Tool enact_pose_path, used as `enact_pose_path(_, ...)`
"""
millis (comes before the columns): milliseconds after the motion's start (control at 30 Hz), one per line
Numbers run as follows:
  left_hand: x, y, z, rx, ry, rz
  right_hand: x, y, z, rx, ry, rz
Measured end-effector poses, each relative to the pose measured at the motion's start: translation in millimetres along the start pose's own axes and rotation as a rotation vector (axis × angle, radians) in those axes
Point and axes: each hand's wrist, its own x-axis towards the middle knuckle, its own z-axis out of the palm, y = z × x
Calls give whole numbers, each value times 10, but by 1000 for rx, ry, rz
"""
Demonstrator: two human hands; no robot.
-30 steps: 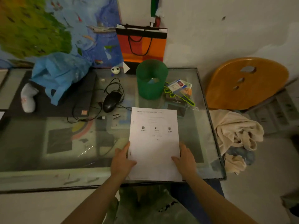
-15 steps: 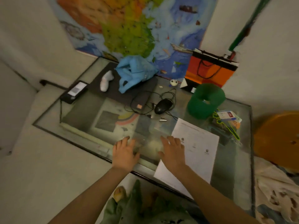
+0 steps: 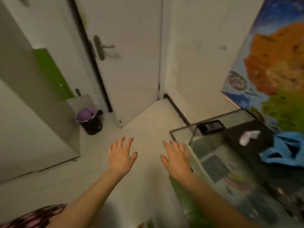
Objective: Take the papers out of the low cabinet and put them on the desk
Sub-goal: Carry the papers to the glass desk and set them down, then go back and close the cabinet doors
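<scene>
My left hand (image 3: 122, 154) hangs over the pale floor with fingers spread and nothing in it. My right hand (image 3: 176, 156) is also open and empty, beside the left edge of the glass-topped desk (image 3: 181, 129). The desk fills the right side of the view. The papers are out of the frame. A grey cabinet with a green panel (image 3: 49, 74) stands at the left; I cannot tell whether it is the low cabinet.
A closed white door with a lever handle (image 3: 102, 46) is straight ahead. A black bin with a purple liner (image 3: 89, 120) sits left of it. On the desk lie a black device (image 3: 211, 126), a white sock (image 3: 249, 136) and a blue bag (image 3: 286, 150). A map (image 3: 276, 66) covers the right wall.
Both hands have let go of the papers lying on the desk and moved off its left edge. My view has swung left, away from the desk toward the door and floor.
</scene>
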Motion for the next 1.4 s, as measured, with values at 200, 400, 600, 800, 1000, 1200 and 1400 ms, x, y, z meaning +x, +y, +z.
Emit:
enact_pose_path(200,98,-1449,-602,10,117,-345,901,-1511,197,18,-83,-314)
enact_pose_path(400,-25,-2618,-933,-2,221,-685,1544,-2997,544,-29,-203,-663)
enact_pose_path(600,105,-3574,-1151,-35,333,-1001,2223,-4401,932,-89,-297,-1042)
enact_pose_path(800,228,-4243,-1299,-53,401,-1276,2680,-5655,1316,-170,-389,-1315)
enact_pose_path(1000,65,-4944,-1409,-66,448,-1528,2750,-6735,1795,-239,-482,-1502)
enact_pose_path(1200,-149,-6068,-1610,-51,470,-1641,2612,-7948,2381,-226,-516,-1621)
enact_pose_path(1400,-444,-7302,-1995,-24,422,-1666,2461,-9199,2852,-226,-530,-1651)
